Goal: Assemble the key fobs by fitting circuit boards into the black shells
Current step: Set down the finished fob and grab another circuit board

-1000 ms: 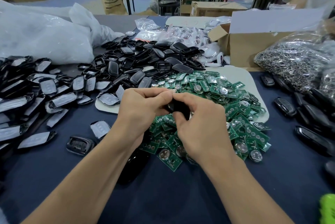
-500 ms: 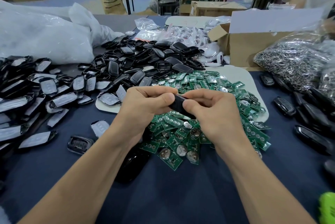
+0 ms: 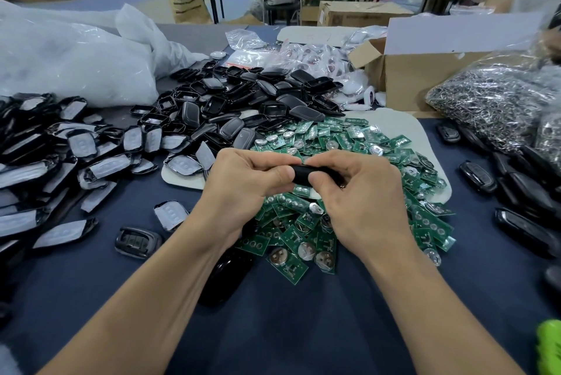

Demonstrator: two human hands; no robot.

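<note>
Both hands hold one black key fob shell above the middle of the table. My left hand grips its left end with thumb and curled fingers. My right hand pinches its right end. Most of the shell is hidden by the fingers, and I cannot see whether a board sits inside. Under the hands spreads a heap of green circuit boards with round coin cells. A pile of empty black shells lies behind it.
Film-covered shell halves crowd the left side. One shell and a glossy black fob lie near my left forearm. More fobs line the right edge, below a bag of metal rings and a cardboard box.
The hands have lifted the shell slightly and turned it more level. The right hand has shifted right, uncovering more boards below.
</note>
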